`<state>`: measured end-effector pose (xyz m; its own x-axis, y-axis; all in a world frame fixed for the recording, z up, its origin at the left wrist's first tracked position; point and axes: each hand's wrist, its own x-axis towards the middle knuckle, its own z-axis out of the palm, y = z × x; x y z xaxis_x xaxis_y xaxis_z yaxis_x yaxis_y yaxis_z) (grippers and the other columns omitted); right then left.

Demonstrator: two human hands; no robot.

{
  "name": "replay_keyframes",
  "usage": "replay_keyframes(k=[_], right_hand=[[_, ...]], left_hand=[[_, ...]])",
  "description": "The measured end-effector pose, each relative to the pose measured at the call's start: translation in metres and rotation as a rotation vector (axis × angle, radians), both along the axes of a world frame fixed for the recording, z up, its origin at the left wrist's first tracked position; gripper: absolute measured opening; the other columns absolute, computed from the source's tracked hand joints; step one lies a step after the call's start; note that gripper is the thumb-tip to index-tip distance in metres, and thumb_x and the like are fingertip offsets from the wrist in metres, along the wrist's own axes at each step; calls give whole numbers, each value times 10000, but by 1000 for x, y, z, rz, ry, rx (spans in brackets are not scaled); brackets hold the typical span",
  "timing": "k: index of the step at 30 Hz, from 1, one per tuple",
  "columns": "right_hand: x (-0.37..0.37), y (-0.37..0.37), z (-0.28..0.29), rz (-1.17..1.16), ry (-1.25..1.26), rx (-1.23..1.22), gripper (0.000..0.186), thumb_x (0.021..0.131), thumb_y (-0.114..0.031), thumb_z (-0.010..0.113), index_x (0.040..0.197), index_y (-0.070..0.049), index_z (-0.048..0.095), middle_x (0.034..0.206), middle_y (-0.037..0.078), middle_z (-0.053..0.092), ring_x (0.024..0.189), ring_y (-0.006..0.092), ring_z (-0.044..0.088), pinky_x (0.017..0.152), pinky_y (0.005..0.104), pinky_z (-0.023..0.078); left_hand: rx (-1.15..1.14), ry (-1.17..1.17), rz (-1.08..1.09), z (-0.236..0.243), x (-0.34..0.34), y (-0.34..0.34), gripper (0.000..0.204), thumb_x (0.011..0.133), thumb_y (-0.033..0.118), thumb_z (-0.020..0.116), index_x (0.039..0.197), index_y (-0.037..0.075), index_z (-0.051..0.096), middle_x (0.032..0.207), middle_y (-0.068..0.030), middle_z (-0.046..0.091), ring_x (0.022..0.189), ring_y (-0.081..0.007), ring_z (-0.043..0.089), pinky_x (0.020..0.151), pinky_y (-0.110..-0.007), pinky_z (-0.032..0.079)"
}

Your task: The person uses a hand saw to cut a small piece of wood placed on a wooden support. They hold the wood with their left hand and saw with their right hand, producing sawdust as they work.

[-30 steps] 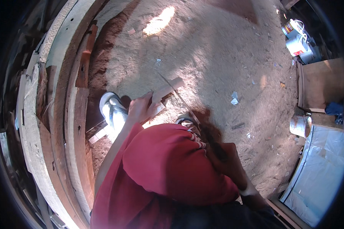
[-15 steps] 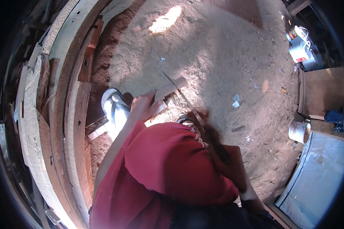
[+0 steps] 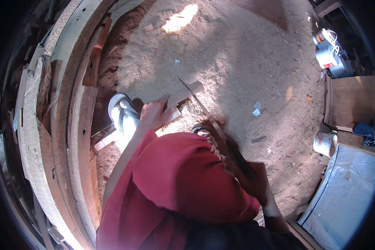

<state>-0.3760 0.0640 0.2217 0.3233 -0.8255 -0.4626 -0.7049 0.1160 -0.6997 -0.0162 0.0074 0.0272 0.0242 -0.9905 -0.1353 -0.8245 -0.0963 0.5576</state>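
Observation:
My left hand (image 3: 153,113) is closed on a narrow wooden board (image 3: 187,91) held low over the sandy floor. A hand saw's long thin blade (image 3: 210,116) crosses the board diagonally, its tip pointing away from me. My right hand (image 3: 250,179) grips the dark saw handle beside my red-clad knee (image 3: 175,166), partly in shadow. My left foot in a pale sandal (image 3: 123,112) rests left of the board. Another foot shows partly behind the knee, under the blade.
Stacked rough timbers (image 3: 62,125) line the left side. At the right are white buckets (image 3: 326,56), a plywood panel (image 3: 350,100), blue cloth (image 3: 362,131), another pail (image 3: 324,144) and a plastic-covered surface (image 3: 348,187). Scraps lie on the sandy floor (image 3: 258,62).
My right hand and the saw handle have moved a little back toward me, downward in view. My left hand stays on the board. The whole view has shifted slightly.

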Motion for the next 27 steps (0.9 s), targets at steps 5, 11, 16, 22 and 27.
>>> replay_keyframes(k=[5, 11, 16, 22, 27], right_hand=[[-29, 20, 27, -44, 15, 68, 252, 959, -108, 694, 772, 53, 641, 567, 26, 544, 645, 28, 512, 513, 315, 392], [0, -5, -28, -14, -150, -27, 217, 974, -76, 662, 805, 58, 679, 591, 42, 575, 646, 39, 530, 515, 328, 417], [-44, 17, -7, 49, 59, -29, 210, 963, -101, 694, 804, 37, 691, 595, 60, 602, 650, 38, 548, 521, 330, 436], [-50, 15, -46, -94, -23, 66, 270, 940, -148, 752, 750, 20, 661, 578, 10, 562, 639, 21, 500, 488, 324, 390], [-34, 21, -74, -51, -71, -18, 305, 948, -174, 759, 734, 20, 661, 573, -33, 540, 616, 19, 476, 475, 312, 363]], left_hand=[[-32, 22, -2, 3, -1, -1, 475, 947, 411, 680, 1266, 61, 635, 923, -239, 737, 913, -433, 734, 793, -527, 571], [-9, 26, -16, -5, -3, -3, 475, 944, 404, 693, 1255, 50, 634, 903, -245, 730, 907, -439, 731, 787, -532, 569], [-58, -11, 18, -5, -1, -1, 454, 936, 411, 710, 1220, 62, 645, 898, -252, 726, 893, -448, 728, 783, -531, 566], [-34, 36, 12, -3, -9, -6, 430, 928, 407, 721, 1192, 74, 655, 894, -249, 724, 902, -449, 724, 787, -532, 557], [40, 55, 23, -1, 1, -5, 410, 926, 383, 721, 1180, 66, 660, 906, -252, 724, 919, -448, 724, 795, -530, 557]])
